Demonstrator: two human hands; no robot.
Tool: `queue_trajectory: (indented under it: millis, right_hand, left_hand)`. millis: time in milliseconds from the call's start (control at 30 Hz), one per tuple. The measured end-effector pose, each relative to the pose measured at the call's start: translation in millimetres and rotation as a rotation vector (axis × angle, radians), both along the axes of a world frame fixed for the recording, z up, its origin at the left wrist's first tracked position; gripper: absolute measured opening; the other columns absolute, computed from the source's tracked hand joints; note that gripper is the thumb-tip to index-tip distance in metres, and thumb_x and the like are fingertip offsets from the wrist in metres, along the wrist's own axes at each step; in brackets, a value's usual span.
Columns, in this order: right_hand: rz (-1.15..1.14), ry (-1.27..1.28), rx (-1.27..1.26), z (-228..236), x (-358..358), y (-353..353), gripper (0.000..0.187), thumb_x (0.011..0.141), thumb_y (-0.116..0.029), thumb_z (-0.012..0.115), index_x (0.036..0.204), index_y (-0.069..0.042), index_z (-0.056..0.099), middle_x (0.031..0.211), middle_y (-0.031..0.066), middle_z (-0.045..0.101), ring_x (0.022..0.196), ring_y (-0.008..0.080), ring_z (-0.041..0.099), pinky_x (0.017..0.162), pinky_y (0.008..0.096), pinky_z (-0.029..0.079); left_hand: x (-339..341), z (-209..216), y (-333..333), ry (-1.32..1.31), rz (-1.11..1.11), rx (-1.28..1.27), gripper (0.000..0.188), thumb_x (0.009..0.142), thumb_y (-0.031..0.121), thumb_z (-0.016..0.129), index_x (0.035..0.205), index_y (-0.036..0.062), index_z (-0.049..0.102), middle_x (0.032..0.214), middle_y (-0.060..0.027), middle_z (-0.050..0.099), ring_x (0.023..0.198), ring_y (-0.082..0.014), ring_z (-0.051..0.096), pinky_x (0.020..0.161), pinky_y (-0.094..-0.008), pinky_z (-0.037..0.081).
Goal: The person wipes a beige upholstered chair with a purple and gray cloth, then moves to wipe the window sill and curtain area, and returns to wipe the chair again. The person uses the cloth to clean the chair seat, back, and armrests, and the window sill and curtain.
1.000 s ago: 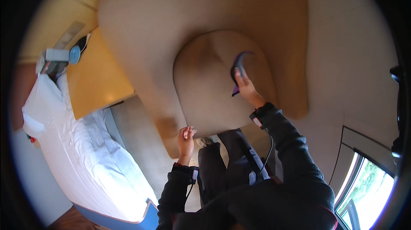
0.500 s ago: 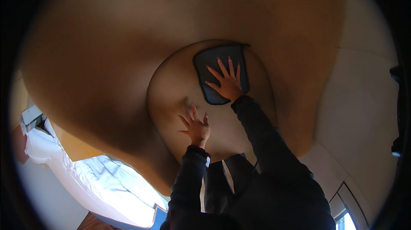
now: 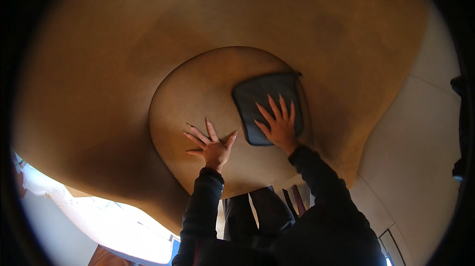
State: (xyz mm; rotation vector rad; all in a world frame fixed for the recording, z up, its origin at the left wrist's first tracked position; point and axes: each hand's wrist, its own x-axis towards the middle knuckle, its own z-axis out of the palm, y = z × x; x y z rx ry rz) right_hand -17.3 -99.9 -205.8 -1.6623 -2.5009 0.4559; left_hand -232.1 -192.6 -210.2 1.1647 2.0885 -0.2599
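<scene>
A dark grey cloth (image 3: 264, 100), folded into a rough square, lies flat on the round tan tabletop (image 3: 198, 93), toward the top's far right part and close to its right-hand rim. The right hand (image 3: 278, 122) presses down on the cloth's near half with the palm flat and the fingers spread and pointing away from the person; it grasps nothing, only bearing on the cloth from above. One corner of the cloth pokes out at the far right, near the tabletop's edge.

Just left of the cloth, and a little nearer the person, the left hand (image 3: 212, 143) rests flat on the bare tabletop, fingers splayed wide and long nails showing. It holds nothing and stays clear of the cloth, with a strip of tan surface between them. Both arms wear dark sleeves (image 3: 316, 177) that come up from below the tabletop's near rim.

Around the tabletop spreads a brown floor (image 3: 99, 68), darker on the left. To the right of the tabletop lies a pale panelled surface (image 3: 415, 142). Below the tabletop's near left edge a brightly lit white bed (image 3: 104, 221) shows, washed out by glare.
</scene>
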Motion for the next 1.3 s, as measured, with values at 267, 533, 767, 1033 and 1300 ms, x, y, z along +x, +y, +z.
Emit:
queue_trajectory:
  millis: [267,533,767,1033,1300]
  right_hand:
    - [-0.154,0.086,0.143,-29,-97,102,0.052,0.091,-0.051,0.060,0.139,-0.035,0.051,0.153,0.0111,0.034,0.139,0.0433,0.027,0.107,0.0692,0.015]
    - [0.116,-0.019,-0.032,-4,-49,-28,0.054,0.092,-0.058,0.053,0.142,-0.037,0.050,0.157,0.0140,0.027,0.144,0.0427,0.020,0.109,0.0702,0.007]
    - [0.147,0.030,0.006,-10,-121,41,0.060,0.089,-0.065,0.051,0.143,-0.039,0.047,0.158,0.0163,0.023,0.141,0.0511,0.014,0.103,0.0756,0.007]
    - [0.238,0.022,0.045,2,-179,1,0.053,0.093,-0.056,0.051,0.141,-0.034,0.050,0.152,0.0158,0.036,0.141,0.0470,0.024,0.107,0.0739,0.002]
    - [0.281,0.091,-0.023,-6,-198,-13,0.062,0.091,-0.063,0.049,0.145,-0.033,0.047,0.155,0.0131,0.035,0.143,0.0463,0.022,0.107,0.0723,-0.002]
  left_hand:
    - [-1,-18,-11,0.065,-0.037,0.091,0.119,0.074,0.088,0.047,0.157,0.0221,-0.009,0.154,-0.0286,-0.029,0.138,-0.0563,-0.027,0.084,-0.0880,-0.004]
    - [-5,6,-9,-0.029,-0.040,0.115,0.102,0.081,0.078,0.049,0.158,0.0231,0.011,0.161,-0.0232,-0.011,0.145,-0.0495,-0.010,0.094,-0.0837,-0.003]
    - [-30,30,-95,0.052,0.078,0.297,0.071,0.091,0.059,0.052,0.151,0.0233,0.037,0.161,-0.0179,0.016,0.148,-0.0427,0.009,0.109,-0.0720,0.001]
    - [-36,18,-148,0.128,0.287,0.297,0.071,0.094,0.056,0.049,0.153,0.0222,0.031,0.162,-0.0195,0.012,0.148,-0.0442,0.007,0.109,-0.0710,0.000]
    - [-31,12,-137,0.130,0.291,0.127,0.092,0.090,0.073,0.038,0.158,0.0166,0.013,0.160,-0.0280,-0.001,0.145,-0.0515,-0.006,0.102,-0.0776,-0.008]
